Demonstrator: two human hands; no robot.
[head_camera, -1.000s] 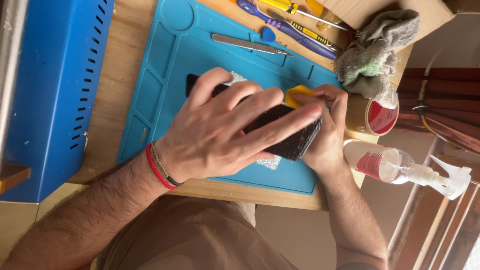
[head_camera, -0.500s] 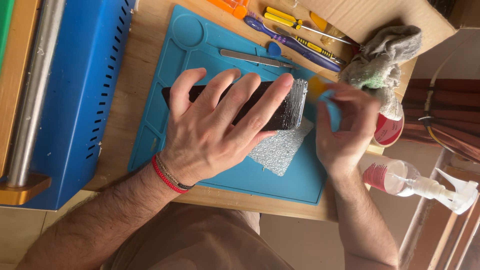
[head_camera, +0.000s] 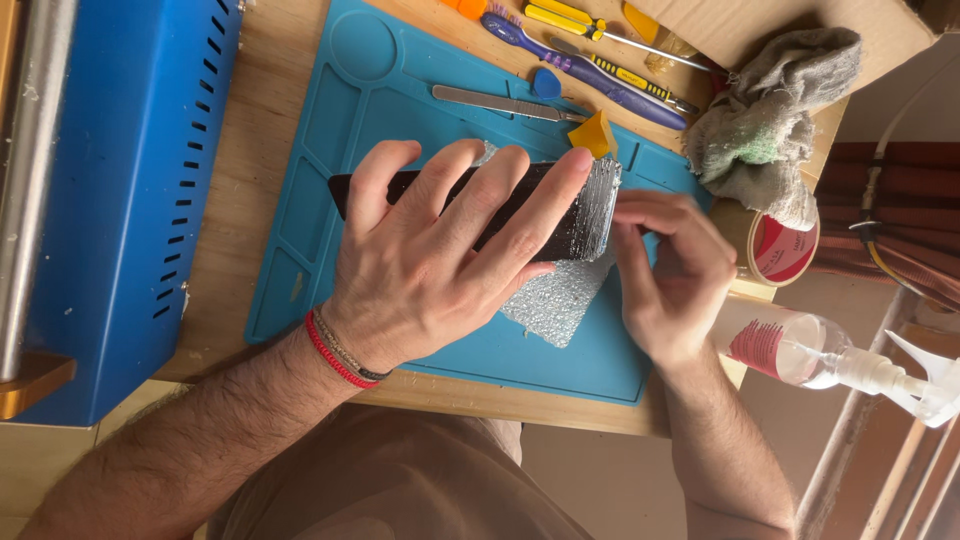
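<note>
Fingers of the right hand (head_camera: 672, 272), which held the yellow pick (head_camera: 598, 135) half a second ago, now pinch the phone (head_camera: 560, 215)'s cracked end mid-frame, the pick dropped above it, while the left hand (head_camera: 440, 260) stays spread flat, pinning it to the blue mat (head_camera: 330, 130).

Red and dark cord bracelets (head_camera: 338, 352) circle the left wrist.

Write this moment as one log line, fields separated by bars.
left hand: pressing flat on black phone | right hand: fingers at phone's cracked end | phone lies on: blue mat | yellow pick: lying on mat
</note>
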